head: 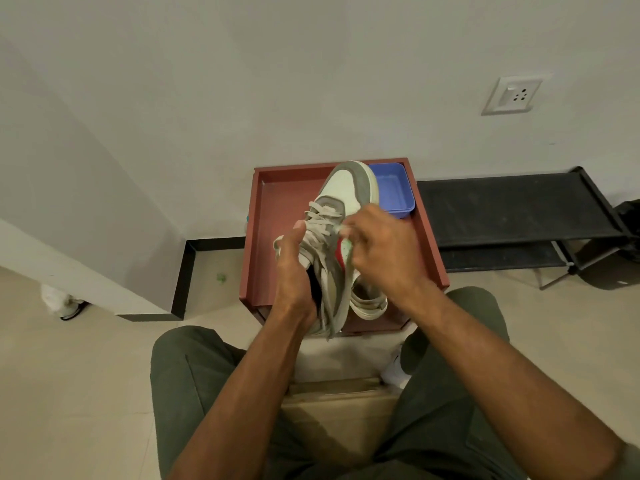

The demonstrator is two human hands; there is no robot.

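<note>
A white and grey sneaker (346, 188) with grey laces is held up above a reddish-brown tray-topped stand (273, 216), toe pointing away from me. My left hand (294, 268) grips the shoe from the left side, at its collar, thumb up along the laces. My right hand (381, 251) pinches a lace at the shoe's right side, fingers curled. Loose lace ends hang down below the heel. A second pale sneaker (369, 304) lies on the stand under my right wrist, mostly hidden.
A blue plastic tub (394, 192) sits at the stand's far right corner. A low black rack (512, 213) stands to the right along the wall. My knees in green trousers frame a wooden stool (339, 403). A wall socket (512, 95) is above right.
</note>
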